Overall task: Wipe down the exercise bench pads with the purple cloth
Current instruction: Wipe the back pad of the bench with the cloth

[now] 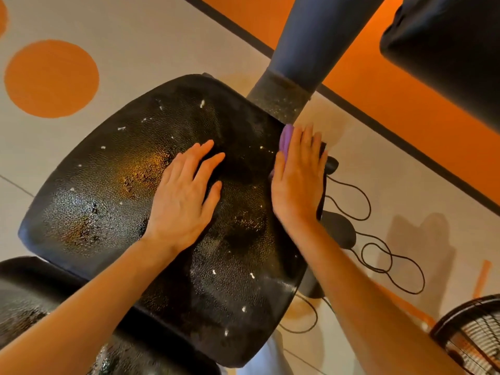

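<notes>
A black textured bench pad (113, 190) fills the middle of the view, wet and shiny, with small white flecks on it. My left hand (186, 196) lies flat on the pad's middle, fingers spread, holding nothing. My right hand (297, 174) presses flat against the pad's right side edge with the purple cloth (286, 136) under its fingers; only the cloth's top end shows past my fingertips. A second black pad (32, 288) sits at the lower left, touching the first.
A grey machine post (305, 50) rises behind the pad. Black cables (389, 255) loop on the pale floor at right. Another black pad (446, 50) is at the top right, a fan grille (476, 336) at the bottom right. Orange floor markings surround.
</notes>
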`<state>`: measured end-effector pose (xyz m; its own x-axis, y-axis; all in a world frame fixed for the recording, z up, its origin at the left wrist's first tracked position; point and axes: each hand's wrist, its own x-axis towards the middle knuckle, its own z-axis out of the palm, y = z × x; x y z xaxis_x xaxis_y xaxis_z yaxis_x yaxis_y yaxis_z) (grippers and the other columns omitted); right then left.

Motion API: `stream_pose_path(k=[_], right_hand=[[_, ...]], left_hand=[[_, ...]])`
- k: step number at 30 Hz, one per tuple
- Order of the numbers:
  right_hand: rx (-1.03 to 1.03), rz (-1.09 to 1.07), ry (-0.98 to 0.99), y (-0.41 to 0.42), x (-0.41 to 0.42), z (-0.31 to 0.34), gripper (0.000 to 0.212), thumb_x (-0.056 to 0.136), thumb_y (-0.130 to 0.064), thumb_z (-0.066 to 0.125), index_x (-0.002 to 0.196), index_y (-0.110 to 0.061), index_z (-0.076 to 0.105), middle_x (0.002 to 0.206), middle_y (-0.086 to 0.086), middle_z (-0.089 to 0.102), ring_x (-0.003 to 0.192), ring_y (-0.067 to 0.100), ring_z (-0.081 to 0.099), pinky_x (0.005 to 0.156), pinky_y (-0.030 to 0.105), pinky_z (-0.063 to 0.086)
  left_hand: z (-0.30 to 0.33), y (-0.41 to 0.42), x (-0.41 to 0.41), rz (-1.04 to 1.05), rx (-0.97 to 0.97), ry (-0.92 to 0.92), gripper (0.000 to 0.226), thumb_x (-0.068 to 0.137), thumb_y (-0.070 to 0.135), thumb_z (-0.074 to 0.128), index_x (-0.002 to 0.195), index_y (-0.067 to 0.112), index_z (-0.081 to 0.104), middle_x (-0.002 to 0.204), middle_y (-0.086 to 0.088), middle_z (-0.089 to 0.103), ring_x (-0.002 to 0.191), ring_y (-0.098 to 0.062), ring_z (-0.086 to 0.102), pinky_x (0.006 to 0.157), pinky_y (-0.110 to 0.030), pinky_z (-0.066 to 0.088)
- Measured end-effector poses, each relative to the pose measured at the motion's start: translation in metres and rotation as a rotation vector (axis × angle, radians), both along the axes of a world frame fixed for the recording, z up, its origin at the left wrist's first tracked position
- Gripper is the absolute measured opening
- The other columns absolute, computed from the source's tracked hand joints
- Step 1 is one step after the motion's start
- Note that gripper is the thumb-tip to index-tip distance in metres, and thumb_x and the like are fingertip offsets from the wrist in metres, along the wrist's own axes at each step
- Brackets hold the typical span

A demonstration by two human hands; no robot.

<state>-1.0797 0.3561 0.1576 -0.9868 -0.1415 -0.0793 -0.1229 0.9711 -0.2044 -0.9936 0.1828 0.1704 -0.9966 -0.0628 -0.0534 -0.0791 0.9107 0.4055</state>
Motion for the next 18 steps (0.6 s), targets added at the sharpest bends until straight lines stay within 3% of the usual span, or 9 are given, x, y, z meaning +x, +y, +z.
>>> stream_pose_path(k=[2, 4, 8, 10, 13, 15, 18], right_hand=[[0.015, 0.200, -0.057, 0.006, 0.070, 0.015, 0.055, 0.102, -0.034, 0.018, 0.153, -0.015, 0.013, 0.162, 0.010, 0.011, 0.150, 0.028, 0.007, 0.122, 0.045, 0.012], [0.042, 0.321, -0.086, 0.016, 0.089, 0.017, 0.055, 0.102, -0.037, 0.017, 0.153, -0.015, 0.018, 0.161, 0.010, 0.015, 0.149, 0.027, 0.011, 0.120, 0.044, 0.014], [0.006, 0.034, -0.031, -0.018, -0.032, 0.001, 0.060, 0.101, -0.042, 0.015, 0.151, -0.010, 0.018, 0.160, 0.015, 0.017, 0.149, 0.030, 0.014, 0.121, 0.047, 0.015], [-0.002, -0.019, -0.035, -0.031, -0.039, -0.004, 0.059, 0.103, -0.042, 0.019, 0.152, -0.010, 0.015, 0.161, 0.013, 0.013, 0.150, 0.029, 0.011, 0.122, 0.047, 0.014], [0.014, 0.237, -0.057, -0.023, 0.049, 0.014, 0.059, 0.102, -0.041, 0.019, 0.153, -0.012, 0.014, 0.161, 0.011, 0.012, 0.150, 0.026, 0.008, 0.121, 0.043, 0.014], [0.028, 0.370, -0.103, -0.009, 0.064, 0.015, 0.060, 0.100, -0.041, 0.016, 0.153, -0.012, 0.016, 0.161, 0.009, 0.013, 0.150, 0.025, 0.008, 0.121, 0.042, 0.015], [0.020, 0.212, -0.044, -0.035, -0.012, 0.001, 0.060, 0.100, -0.041, 0.013, 0.153, -0.012, 0.013, 0.162, 0.010, 0.010, 0.150, 0.026, 0.008, 0.122, 0.045, 0.014]], left_hand=[[0.003, -0.008, -0.001, -0.016, 0.003, 0.004, 0.050, 0.100, 0.035, 0.038, 0.146, 0.017, 0.039, 0.156, -0.002, 0.033, 0.146, -0.022, 0.028, 0.121, -0.043, 0.022], [0.006, -0.021, -0.003, 0.000, -0.032, 0.022, 0.050, 0.100, 0.035, 0.037, 0.146, 0.016, 0.040, 0.156, -0.004, 0.033, 0.146, -0.024, 0.028, 0.122, -0.043, 0.017], [0.002, -0.045, -0.007, 0.074, -0.104, 0.001, 0.051, 0.100, 0.038, 0.035, 0.145, 0.015, 0.039, 0.156, -0.005, 0.033, 0.146, -0.026, 0.027, 0.123, -0.042, 0.013], [0.001, -0.047, -0.008, 0.085, -0.123, -0.022, 0.053, 0.100, 0.041, 0.033, 0.146, 0.015, 0.037, 0.156, -0.005, 0.032, 0.147, -0.025, 0.027, 0.122, -0.041, 0.013], [0.002, -0.045, -0.008, 0.096, -0.115, -0.030, 0.053, 0.100, 0.041, 0.033, 0.146, 0.016, 0.037, 0.156, -0.004, 0.031, 0.147, -0.025, 0.026, 0.122, -0.041, 0.016], [0.003, -0.045, -0.009, 0.105, -0.106, -0.031, 0.052, 0.099, 0.040, 0.034, 0.145, 0.017, 0.037, 0.156, -0.003, 0.032, 0.147, -0.024, 0.027, 0.121, -0.043, 0.020], [0.002, -0.046, -0.008, 0.105, -0.107, -0.045, 0.052, 0.100, 0.041, 0.033, 0.146, 0.018, 0.036, 0.156, -0.001, 0.031, 0.147, -0.022, 0.025, 0.122, -0.042, 0.019]])
